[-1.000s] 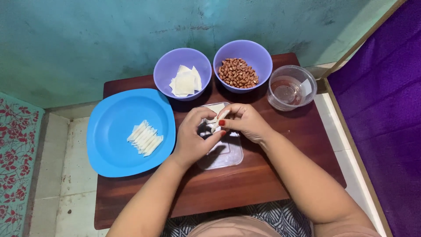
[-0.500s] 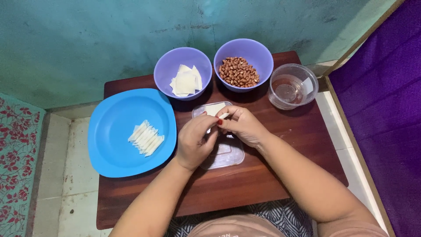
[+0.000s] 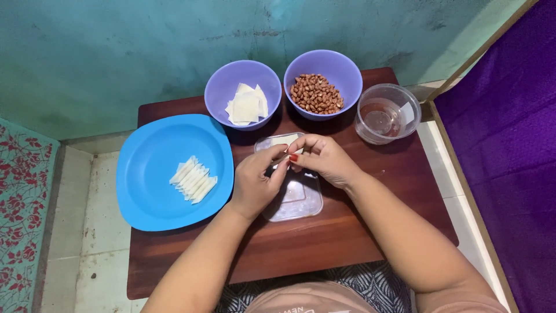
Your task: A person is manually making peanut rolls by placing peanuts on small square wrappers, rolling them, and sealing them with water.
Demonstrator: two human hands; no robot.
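both hands pinch a small pale wrapper over a clear lid at mid-table.

left hand (image 3: 255, 184) and right hand (image 3: 323, 157) meet fingertip to fingertip, closed narrowly on the pale wrapper (image 3: 282, 159), held just above the clear plastic lid (image 3: 298, 200) near the centre of the wooden table (image 3: 324, 249). blue plate (image 3: 150, 200) with rolled pieces (image 3: 193, 179) sits at the left edge. along the far edge: purple bowl of wrapper sheets (image 3: 244, 105), purple bowl of peanuts (image 3: 316, 93), clear water cup (image 3: 387, 113) toward the far right corner.

blue plate (image 3: 152, 174), purple bowls (image 3: 324, 62)
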